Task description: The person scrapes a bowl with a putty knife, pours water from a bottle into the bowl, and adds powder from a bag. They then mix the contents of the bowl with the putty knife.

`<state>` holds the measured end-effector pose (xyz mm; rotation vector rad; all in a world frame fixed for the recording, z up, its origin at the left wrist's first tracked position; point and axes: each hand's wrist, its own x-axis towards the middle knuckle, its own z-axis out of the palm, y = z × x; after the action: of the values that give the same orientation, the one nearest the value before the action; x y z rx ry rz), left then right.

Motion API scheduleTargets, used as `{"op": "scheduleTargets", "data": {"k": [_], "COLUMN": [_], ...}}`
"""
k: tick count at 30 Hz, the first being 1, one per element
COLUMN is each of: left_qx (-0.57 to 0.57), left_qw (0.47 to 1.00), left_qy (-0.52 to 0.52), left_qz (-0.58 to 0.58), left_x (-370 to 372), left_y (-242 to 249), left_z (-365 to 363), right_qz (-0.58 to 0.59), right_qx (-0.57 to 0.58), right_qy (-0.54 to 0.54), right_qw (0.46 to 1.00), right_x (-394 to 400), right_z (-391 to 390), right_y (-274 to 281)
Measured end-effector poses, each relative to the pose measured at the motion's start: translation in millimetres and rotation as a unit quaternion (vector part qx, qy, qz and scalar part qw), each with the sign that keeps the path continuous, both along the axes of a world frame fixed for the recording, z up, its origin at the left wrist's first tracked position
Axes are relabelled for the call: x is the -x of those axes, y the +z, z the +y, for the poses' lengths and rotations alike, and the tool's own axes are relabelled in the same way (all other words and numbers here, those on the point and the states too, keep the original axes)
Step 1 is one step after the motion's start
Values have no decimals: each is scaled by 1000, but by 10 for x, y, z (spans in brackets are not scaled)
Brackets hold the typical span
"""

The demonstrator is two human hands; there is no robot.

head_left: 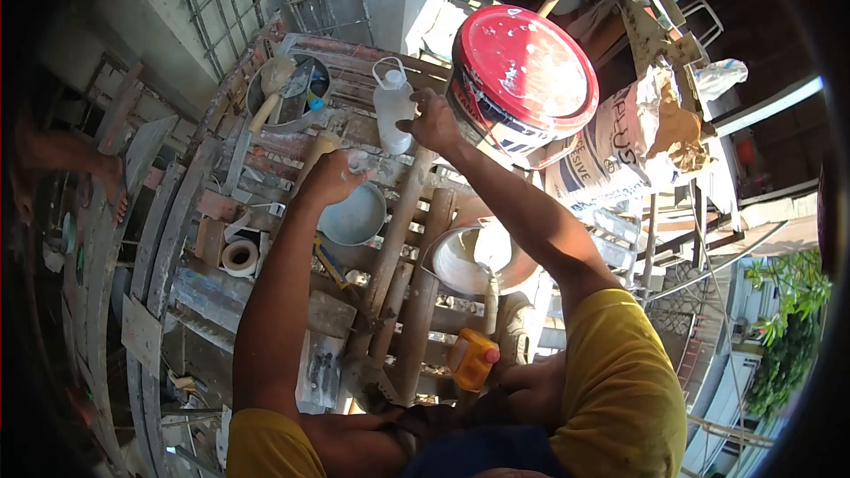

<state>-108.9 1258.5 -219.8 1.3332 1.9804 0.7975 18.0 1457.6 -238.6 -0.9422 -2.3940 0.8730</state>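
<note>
My left hand (335, 179) is closed at the far rim of a pale grey-blue bowl (354, 217), with whitish material at its fingertips; I cannot tell what it grips. A light cylindrical piece (317, 152) lies just behind that hand. My right hand (434, 124) is beside a translucent white bottle (393, 111) with a loop handle, its fingers curled but apart and nothing between them. Nearer my body, a bucket (447, 265) holds pale material and a trowel (491, 270), its handle hanging over the rim. An orange bottle (474, 360) with a red cap stands close to me.
A large red-lidded pail (522, 75) stands far right, next to a paper adhesive sack (611, 146). Back left is a metal basin (297, 111) with tools. A tape roll (239, 255) lies left on the slatted wooden platform (412, 288), which has gaps. Another person's foot (115, 186) shows far left.
</note>
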Motion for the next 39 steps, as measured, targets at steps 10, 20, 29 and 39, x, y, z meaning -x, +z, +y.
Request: {"op": "scheduleTargets", "data": {"k": [10, 20, 29, 39], "left_qx": [266, 351, 360, 369], "left_qw": [963, 901, 876, 875], "left_qy": [45, 243, 285, 304], "left_qz": [32, 76, 151, 70], "left_x": [114, -97, -478, -782], "left_y": [-1258, -1553, -2418, -1473], "left_z": [-278, -657, -946, -464], "right_qz": [296, 52, 66, 122], "right_qx": [-384, 308, 298, 262], "right_qy": [-225, -386, -384, -385], "right_qw": [845, 868, 871, 877], "right_x": [-2100, -3991, -4115, -4263], "right_z": [1067, 2947, 3107, 3276], "right_y": [2177, 34, -345, -70]}}
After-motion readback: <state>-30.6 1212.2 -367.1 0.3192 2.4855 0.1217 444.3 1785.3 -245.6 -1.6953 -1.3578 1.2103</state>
